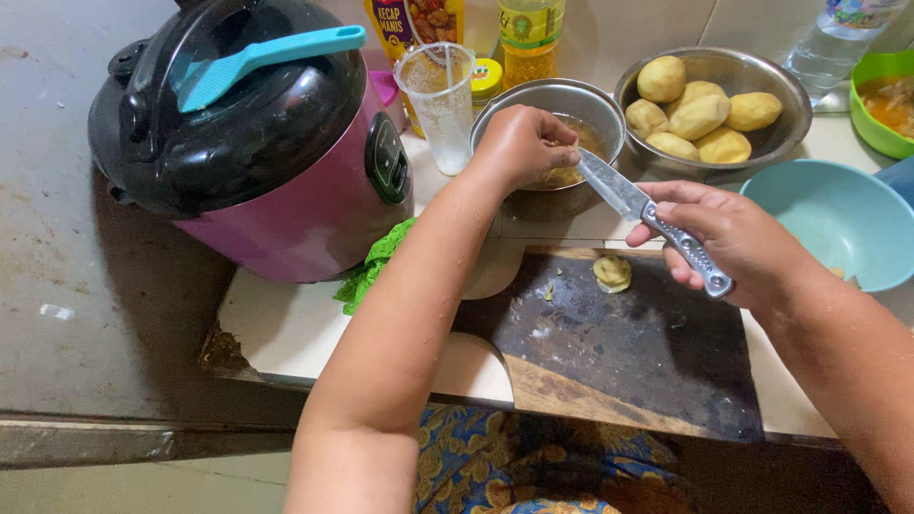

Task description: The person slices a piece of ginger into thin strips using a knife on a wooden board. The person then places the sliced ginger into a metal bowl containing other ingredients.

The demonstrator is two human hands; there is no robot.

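- Head view, looking straight down: the left hand [519, 145] is over the small steel bowl [505, 107], fingers curled together around something pale and yellowish at the bowl's rim; what exactly it grips I cannot tell.
- The right hand [728, 238] has its fingers clamped on the metal handle of a knife [652, 217], blade angled up and left, its tip right beside the left hand's knuckles.
- Below the knife, a dark wooden cutting board [628, 352] lies on the counter [286, 328], with one pale potato piece [612, 271] near its top edge.
- Behind, a larger steel bowl [788, 124] holds peeled potatoes [700, 116]; a light blue bowl [838, 214] sits just right of the right hand.
- On the left stands a pink and black rice cooker [286, 190] with a teal rice paddle [257, 59] resting on its lid.
- A clear plastic cup [440, 100] stands between the cooker and the small bowl, a green cloth [376, 266] lying below it.
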